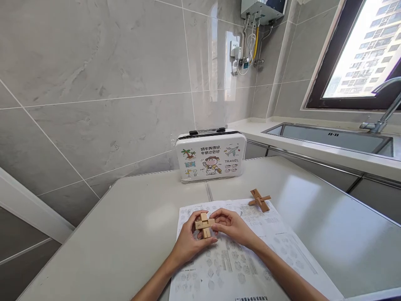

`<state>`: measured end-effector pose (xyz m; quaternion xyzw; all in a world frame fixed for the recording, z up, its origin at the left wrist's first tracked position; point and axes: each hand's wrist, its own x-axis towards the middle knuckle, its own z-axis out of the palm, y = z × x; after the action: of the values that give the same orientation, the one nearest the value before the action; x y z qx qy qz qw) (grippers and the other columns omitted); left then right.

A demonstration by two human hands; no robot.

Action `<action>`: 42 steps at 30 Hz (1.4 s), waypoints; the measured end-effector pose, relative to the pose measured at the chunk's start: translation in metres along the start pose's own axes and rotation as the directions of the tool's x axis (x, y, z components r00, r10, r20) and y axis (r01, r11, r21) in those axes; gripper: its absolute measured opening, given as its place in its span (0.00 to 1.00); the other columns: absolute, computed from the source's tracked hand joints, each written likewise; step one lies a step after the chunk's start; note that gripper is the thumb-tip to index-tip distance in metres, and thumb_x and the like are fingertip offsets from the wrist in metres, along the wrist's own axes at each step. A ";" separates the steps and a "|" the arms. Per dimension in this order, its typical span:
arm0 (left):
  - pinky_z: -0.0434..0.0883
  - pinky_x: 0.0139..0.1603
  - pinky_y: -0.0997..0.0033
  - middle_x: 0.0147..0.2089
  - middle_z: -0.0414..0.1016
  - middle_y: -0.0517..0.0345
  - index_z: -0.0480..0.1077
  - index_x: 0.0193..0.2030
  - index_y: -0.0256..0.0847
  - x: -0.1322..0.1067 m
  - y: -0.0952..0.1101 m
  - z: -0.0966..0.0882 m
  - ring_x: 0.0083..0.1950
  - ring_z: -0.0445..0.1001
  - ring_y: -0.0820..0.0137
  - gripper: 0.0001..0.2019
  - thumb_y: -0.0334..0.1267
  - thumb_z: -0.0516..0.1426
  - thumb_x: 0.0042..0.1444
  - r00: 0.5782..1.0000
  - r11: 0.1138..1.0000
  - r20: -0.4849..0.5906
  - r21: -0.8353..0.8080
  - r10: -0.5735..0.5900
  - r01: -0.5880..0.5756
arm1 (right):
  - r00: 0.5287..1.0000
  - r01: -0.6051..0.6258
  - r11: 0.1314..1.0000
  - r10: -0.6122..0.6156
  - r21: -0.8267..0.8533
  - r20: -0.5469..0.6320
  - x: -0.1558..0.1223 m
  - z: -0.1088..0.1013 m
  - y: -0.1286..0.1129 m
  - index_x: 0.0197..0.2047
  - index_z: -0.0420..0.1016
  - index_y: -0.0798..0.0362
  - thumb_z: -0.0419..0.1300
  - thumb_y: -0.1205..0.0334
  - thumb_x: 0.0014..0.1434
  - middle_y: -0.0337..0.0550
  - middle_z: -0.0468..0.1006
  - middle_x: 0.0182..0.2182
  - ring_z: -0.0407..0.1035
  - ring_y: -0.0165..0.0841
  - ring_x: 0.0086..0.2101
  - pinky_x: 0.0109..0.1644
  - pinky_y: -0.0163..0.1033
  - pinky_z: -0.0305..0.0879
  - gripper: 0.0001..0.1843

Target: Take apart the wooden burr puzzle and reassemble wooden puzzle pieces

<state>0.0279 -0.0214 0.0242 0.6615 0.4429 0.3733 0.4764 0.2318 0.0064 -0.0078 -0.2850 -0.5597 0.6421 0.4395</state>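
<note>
Both hands are on a light wooden interlocking puzzle [204, 225] made of crossed blocks, held just above a printed sheet. My left hand [190, 240] wraps it from the left, with the thumb along the near side and fingers behind. From the right, my right hand [232, 225] pinches the end of one crosswise block between thumb and fingers. The printed instruction sheet [250, 255] lies under the hands, covered with small grey diagrams. A darker brown wooden cross-shaped piece [259, 200] rests at the sheet's far right corner.
A white cartoon-printed case [210, 161] with a black handle stands at the back of the pale table [125, 234], near the tiled wall. To the right is a counter with a steel sink [332, 136] and a faucet [380, 121]. A water heater [263, 10] hangs in the corner.
</note>
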 end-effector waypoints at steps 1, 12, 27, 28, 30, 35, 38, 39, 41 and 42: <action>0.70 0.42 0.70 0.47 0.74 0.56 0.66 0.59 0.45 0.000 0.000 0.000 0.43 0.73 0.67 0.34 0.42 0.73 0.46 1.000 1.000 0.007 -0.004 -0.001 0.002 | 1.000 0.012 1.000 -0.013 -0.011 -0.012 0.000 0.001 0.000 0.46 0.76 0.52 0.71 0.49 0.58 0.40 0.80 0.31 0.75 0.34 0.32 0.42 0.41 0.72 0.20; 0.71 0.53 0.64 0.51 0.74 0.53 0.66 0.60 0.45 0.002 -0.011 -0.003 0.50 0.74 0.63 0.37 0.41 0.74 0.44 0.998 0.991 0.050 -0.133 0.023 -0.017 | 0.997 0.035 0.970 -0.050 -0.239 -0.057 -0.004 0.007 -0.006 0.44 0.74 0.51 0.66 0.40 0.60 0.39 0.78 0.29 0.75 0.35 0.30 0.38 0.41 0.73 0.23; 0.61 0.33 0.75 0.38 0.67 0.63 0.66 0.60 0.44 0.005 -0.015 -0.005 0.33 0.62 0.76 0.36 0.41 0.74 0.46 0.997 0.991 0.083 -0.135 -0.005 0.016 | 0.986 0.087 0.898 -0.138 -0.431 -0.088 -0.006 0.008 -0.006 0.45 0.74 0.51 0.60 0.43 0.66 0.39 0.78 0.29 0.72 0.34 0.30 0.36 0.39 0.68 0.19; 0.61 0.33 0.75 0.37 0.67 0.63 0.66 0.60 0.44 0.005 -0.015 -0.005 0.33 0.62 0.76 0.36 0.42 0.74 0.46 0.997 0.991 0.080 -0.133 -0.007 0.017 | 0.986 0.090 0.896 -0.143 -0.435 -0.090 -0.005 0.007 -0.005 0.45 0.75 0.51 0.60 0.43 0.66 0.39 0.78 0.29 0.72 0.34 0.30 0.37 0.39 0.68 0.19; 0.61 0.33 0.75 0.37 0.68 0.63 0.66 0.60 0.44 0.005 -0.015 -0.005 0.33 0.63 0.75 0.36 0.42 0.74 0.45 0.997 0.992 0.073 -0.127 -0.008 0.017 | 0.985 0.096 0.896 -0.147 -0.434 -0.087 -0.005 0.006 -0.004 0.45 0.75 0.51 0.61 0.43 0.65 0.39 0.78 0.30 0.71 0.34 0.30 0.37 0.39 0.68 0.19; 0.66 0.39 0.72 0.43 0.72 0.59 0.68 0.60 0.44 0.005 -0.012 -0.005 0.38 0.68 0.72 0.36 0.45 0.74 0.45 0.998 0.991 0.055 -0.132 -0.015 0.022 | 0.988 0.088 0.901 -0.132 -0.425 -0.075 -0.004 0.006 -0.002 0.45 0.75 0.51 0.59 0.42 0.67 0.40 0.79 0.30 0.72 0.34 0.30 0.38 0.40 0.69 0.20; 0.67 0.41 0.72 0.45 0.73 0.56 0.68 0.60 0.44 0.005 -0.012 -0.005 0.39 0.70 0.71 0.36 0.45 0.74 0.44 0.998 0.989 0.053 -0.144 -0.024 0.031 | 0.987 0.080 0.886 -0.134 -0.457 -0.087 -0.004 0.007 0.000 0.45 0.76 0.50 0.58 0.43 0.67 0.40 0.79 0.30 0.72 0.34 0.29 0.37 0.40 0.68 0.19; 0.68 0.41 0.71 0.46 0.73 0.56 0.68 0.60 0.44 0.006 -0.012 -0.005 0.40 0.70 0.70 0.36 0.45 0.74 0.44 0.998 0.989 0.052 -0.147 -0.025 0.032 | 0.985 0.079 0.872 -0.143 -0.483 -0.097 -0.004 0.007 0.001 0.44 0.76 0.50 0.58 0.43 0.68 0.40 0.79 0.31 0.72 0.34 0.30 0.37 0.40 0.67 0.18; 0.68 0.42 0.71 0.46 0.73 0.55 0.68 0.60 0.43 0.006 -0.013 -0.005 0.41 0.71 0.70 0.36 0.44 0.74 0.44 0.998 0.988 0.054 -0.150 -0.026 0.034 | 0.978 0.081 0.833 -0.171 -0.547 -0.116 -0.005 0.007 0.002 0.44 0.76 0.49 0.57 0.44 0.68 0.41 0.80 0.32 0.72 0.35 0.31 0.37 0.40 0.66 0.17; 0.69 0.42 0.71 0.46 0.73 0.55 0.68 0.60 0.43 0.006 -0.013 -0.005 0.41 0.71 0.70 0.36 0.43 0.74 0.44 0.998 0.988 0.053 -0.149 -0.024 0.032 | 0.975 0.086 0.811 -0.189 -0.579 -0.121 -0.005 0.007 0.003 0.44 0.76 0.49 0.57 0.45 0.69 0.42 0.80 0.33 0.72 0.36 0.32 0.37 0.40 0.66 0.17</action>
<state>0.0223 -0.0124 0.0135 0.6268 0.4107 0.3818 0.5410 0.2276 -0.0009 -0.0101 -0.4164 -0.7051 0.3845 0.4262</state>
